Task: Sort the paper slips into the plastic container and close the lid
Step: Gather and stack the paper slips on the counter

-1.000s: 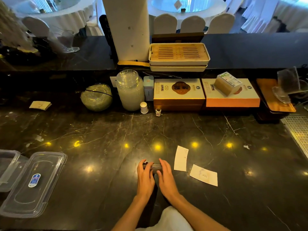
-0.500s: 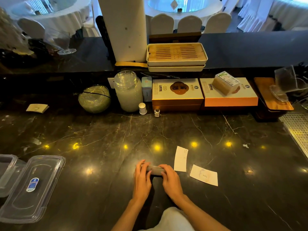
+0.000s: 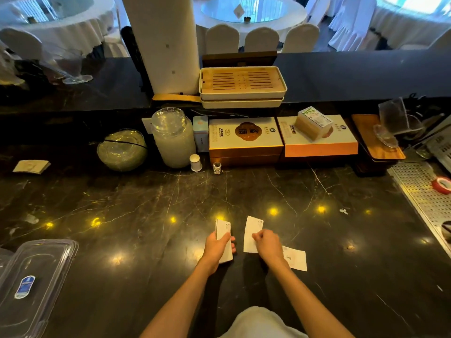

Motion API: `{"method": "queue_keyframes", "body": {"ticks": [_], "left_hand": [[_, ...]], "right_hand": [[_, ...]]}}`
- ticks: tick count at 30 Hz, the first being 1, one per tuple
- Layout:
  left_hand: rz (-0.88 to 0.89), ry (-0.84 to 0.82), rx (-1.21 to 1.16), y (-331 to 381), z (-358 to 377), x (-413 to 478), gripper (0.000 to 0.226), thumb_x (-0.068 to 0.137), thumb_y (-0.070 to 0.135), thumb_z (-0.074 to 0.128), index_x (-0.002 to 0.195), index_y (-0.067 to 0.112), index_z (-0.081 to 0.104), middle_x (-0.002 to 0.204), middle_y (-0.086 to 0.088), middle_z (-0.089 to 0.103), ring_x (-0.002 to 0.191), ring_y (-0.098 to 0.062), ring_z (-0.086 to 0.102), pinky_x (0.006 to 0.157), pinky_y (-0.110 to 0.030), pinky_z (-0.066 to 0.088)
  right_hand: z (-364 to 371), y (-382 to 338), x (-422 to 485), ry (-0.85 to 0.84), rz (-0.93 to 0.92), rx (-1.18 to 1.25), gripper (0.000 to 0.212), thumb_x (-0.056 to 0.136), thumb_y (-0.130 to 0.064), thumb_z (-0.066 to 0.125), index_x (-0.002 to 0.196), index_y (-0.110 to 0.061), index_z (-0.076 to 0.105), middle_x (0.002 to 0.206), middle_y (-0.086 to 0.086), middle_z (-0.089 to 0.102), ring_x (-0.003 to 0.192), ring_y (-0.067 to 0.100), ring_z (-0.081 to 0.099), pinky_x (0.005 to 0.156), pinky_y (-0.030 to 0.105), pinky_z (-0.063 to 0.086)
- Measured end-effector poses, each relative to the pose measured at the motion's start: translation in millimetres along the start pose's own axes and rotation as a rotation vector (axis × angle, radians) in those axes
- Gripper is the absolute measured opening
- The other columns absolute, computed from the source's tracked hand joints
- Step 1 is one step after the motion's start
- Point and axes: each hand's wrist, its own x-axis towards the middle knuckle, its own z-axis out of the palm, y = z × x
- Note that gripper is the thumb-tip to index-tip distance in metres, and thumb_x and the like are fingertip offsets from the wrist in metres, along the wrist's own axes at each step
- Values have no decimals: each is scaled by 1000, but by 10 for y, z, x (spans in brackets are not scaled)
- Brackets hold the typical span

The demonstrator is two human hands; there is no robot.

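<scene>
Two bare hands worked over a black marble counter [image 3: 244, 191] veined in white. Left hand [image 3: 217, 247]: fingers closed round a stack of paper slips [image 3: 223, 231], held on its long axis pointing away from the person, the top edge standing clear of the fingers. Right hand [image 3: 267, 243]: fingertips pinched on the right edge of a single paper slip [image 3: 251, 234], which lay just right of the stack and apart from it. One further paper slip [image 3: 296, 259], with small writing near its left end, lay flat on the counter, its left end under the right hand; whether hand and paper touched could not be told.

Clear plastic lid [image 3: 31, 286]: at the near left edge of the counter, bearing a blue oval label, well apart from both hands. A corner of the plastic container [image 3: 3, 256] showed just beside it at the left border, mostly out of view; no slips visible in that part.

Along the back of the counter, left to right: folded tan card [image 3: 30, 166]; round glass bowl [image 3: 122, 150]; tall glass jar [image 3: 173, 137]; small white cap [image 3: 195, 162]; small clear glass [image 3: 217, 167]; two flat printed boxes [image 3: 245, 140], side by side, the right one carrying a smaller wrapped pack [image 3: 313, 123]. On the raised ledge behind: stacked slatted trays [image 3: 242, 84] beside a white column [image 3: 166, 45]. At far right: perforated metal tray [image 3: 424, 191] with a red tape roll [image 3: 442, 184] on it.
</scene>
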Motion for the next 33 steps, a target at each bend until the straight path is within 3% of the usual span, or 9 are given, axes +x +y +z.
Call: {"method": "queue_keyframes", "body": {"ticks": [4,8,14,18,22,25,27,29,33], "left_hand": [[-42,82,82,16,112,59,21,98,10,52,119,10,49,83,-16,62,63,-22,59,57,-33,54],[-55,137,177,34,173,140,20,97,6,49,116,3,53,77,-14,61,57,-22,56,51,-31,51],[-47,173,159,36,202,134,19,97,7,50,115,1,54,81,-16,62,60,-23,57,57,-34,53],[-24,197,167,2,218,129,25,96,18,58,116,3,57,91,-15,68,68,-22,64,61,-33,55],[-6,233,169,-9,300,102,38,92,29,65,120,5,55,110,-15,67,95,-26,67,72,-34,58],[-21,168,133,28,399,33,41,89,34,68,118,9,53,110,-13,67,96,-24,67,71,-32,57],[-73,46,101,63,467,-20,35,88,34,70,111,13,55,104,-12,68,92,-24,68,72,-34,59],[-98,-76,93,92,532,-67,24,91,25,68,107,10,57,96,-12,68,82,-22,68,65,-32,59],[-54,-83,136,94,567,-71,26,97,20,58,112,-1,57,86,-13,65,69,-20,62,66,-33,55]], "right_hand": [[-48,-38,118,21,115,-124,43,90,-39,63,116,-5,58,120,14,64,110,32,62,87,39,49],[90,-191,121,56,179,-229,63,80,-40,75,125,-5,48,125,14,59,115,30,60,91,36,50],[201,-265,163,83,140,-163,44,86,-18,71,123,-9,50,125,14,59,113,30,59,91,36,50],[212,-103,157,-15,128,270,11,90,-11,63,101,-10,62,110,11,68,93,22,62,78,33,51],[98,118,17,-159,228,659,19,92,-9,60,111,-6,58,109,17,68,84,21,64,68,29,55],[-34,241,-87,-256,220,784,22,94,-11,59,116,-9,57,109,13,68,97,24,68,83,35,57],[-85,248,-161,-354,179,834,19,94,-10,59,113,-9,60,107,12,70,98,24,68,80,32,58],[-93,207,-227,-389,132,809,12,92,-9,62,104,-7,63,93,10,70,83,18,68,73,27,57],[-194,181,-185,-218,0,561,5,87,-6,67,85,-9,63,74,4,63,66,12,58,61,22,49]]}}
